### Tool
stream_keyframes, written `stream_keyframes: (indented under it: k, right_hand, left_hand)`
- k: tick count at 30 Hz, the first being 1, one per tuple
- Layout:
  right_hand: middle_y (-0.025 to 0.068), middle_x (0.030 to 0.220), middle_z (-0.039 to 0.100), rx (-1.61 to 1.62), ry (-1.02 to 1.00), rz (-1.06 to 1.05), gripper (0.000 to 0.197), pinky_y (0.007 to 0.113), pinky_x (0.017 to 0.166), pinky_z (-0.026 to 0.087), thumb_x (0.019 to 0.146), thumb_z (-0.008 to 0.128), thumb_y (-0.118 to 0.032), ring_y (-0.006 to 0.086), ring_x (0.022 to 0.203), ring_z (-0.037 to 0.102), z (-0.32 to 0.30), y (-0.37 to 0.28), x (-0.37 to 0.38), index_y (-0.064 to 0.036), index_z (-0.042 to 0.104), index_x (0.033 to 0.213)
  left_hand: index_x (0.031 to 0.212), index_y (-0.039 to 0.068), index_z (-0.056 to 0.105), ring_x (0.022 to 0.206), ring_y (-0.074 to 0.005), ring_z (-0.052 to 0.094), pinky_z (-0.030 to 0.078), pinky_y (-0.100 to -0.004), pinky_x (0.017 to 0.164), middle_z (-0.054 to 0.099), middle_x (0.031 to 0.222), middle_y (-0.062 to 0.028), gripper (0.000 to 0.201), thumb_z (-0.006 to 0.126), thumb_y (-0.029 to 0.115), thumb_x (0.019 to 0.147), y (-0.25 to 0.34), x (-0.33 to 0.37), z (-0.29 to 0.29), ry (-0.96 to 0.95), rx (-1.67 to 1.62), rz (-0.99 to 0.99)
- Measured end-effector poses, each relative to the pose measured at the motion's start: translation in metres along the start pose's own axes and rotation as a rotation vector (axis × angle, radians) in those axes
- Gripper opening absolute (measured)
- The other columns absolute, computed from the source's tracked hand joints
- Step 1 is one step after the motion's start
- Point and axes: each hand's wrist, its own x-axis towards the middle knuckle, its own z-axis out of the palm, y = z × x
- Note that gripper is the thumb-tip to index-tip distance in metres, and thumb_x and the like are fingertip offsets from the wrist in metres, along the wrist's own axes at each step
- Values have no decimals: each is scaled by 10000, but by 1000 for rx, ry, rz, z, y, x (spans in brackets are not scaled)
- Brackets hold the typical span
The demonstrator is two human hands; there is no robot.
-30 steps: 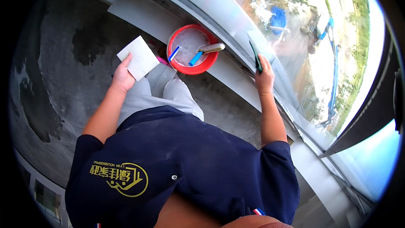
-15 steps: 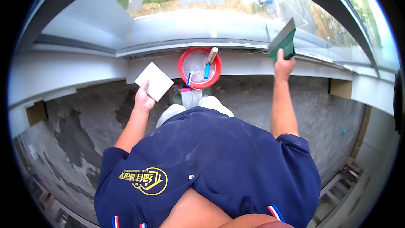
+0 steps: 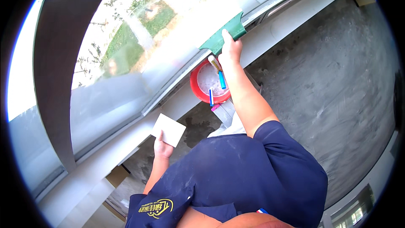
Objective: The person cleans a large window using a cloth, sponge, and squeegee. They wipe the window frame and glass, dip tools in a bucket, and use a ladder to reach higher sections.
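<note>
My left hand (image 3: 163, 147) grips a flat white square pad (image 3: 169, 129) by its lower corner, thumb on top, beside the white sill. In my right hand (image 3: 230, 50) is a wide green scraper (image 3: 223, 33), held by its middle close to the window glass above the sill. Just below that hand stands a red bucket (image 3: 196, 88) of foamy, whitish water. A fluffy-headed tool with a blue handle (image 3: 222, 80) leans in the bucket. A smaller blue-and-white tool (image 3: 211, 96) hangs at its near rim.
A large window (image 3: 168, 29) with a dark frame post (image 3: 57, 71) rises in front of me, with grass and trees beyond it. The white sill (image 3: 291, 19) runs slantwise below the glass. Grey concrete floor (image 3: 325, 71) spreads to the right, with dark wet patches near my left hand.
My view and body have turned left. The green scraper has swung left from the right side to above the bucket, now showing its broad face. Both hands keep their holds.
</note>
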Motion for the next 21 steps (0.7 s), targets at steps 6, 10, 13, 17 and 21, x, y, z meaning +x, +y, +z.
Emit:
stream_keyframes:
  k: [6,10,13,17,21]
  right_hand:
    - [101,1011,612,3,146,217,385,366,747,485,819,705,-231,201,861,589,-103,80,160,17,573,1082]
    - [137,1080,594,-255,231,411,630,453,747,472,757,745,-422,263,926,576,-114,85,192,42,536,1128]
    - [120,1091,596,-143,165,340,580,428,779,467,773,745,-309,249,961,571,-100,91,177,49,520,1170]
    - [126,1061,612,-206,-22,-137,468,299,838,443,819,696,-224,192,929,575,-49,41,91,62,529,1151]
    - [89,977,629,-191,-148,-183,368,274,794,451,839,674,-193,144,860,572,-48,-20,66,56,561,1085]
  left_hand:
    - [1320,53,413,1220,-322,442,302,-490,1056,490,1311,-119,470,513,282,923,-14,15,42,86,129,-48]
    - [1314,55,422,1224,-328,437,295,-497,1059,490,1310,-117,462,508,289,925,-18,16,67,129,177,-56]
    - [1320,66,418,1229,-329,433,292,-501,1059,485,1315,-113,463,505,294,926,-16,16,86,114,200,-62]
    - [1332,89,407,1234,-317,432,292,-497,1061,478,1325,-101,455,498,286,932,-17,25,92,98,199,-69]
    - [1323,53,409,1218,-303,450,308,-469,1060,489,1313,-107,452,499,262,932,-19,37,105,73,222,-81]
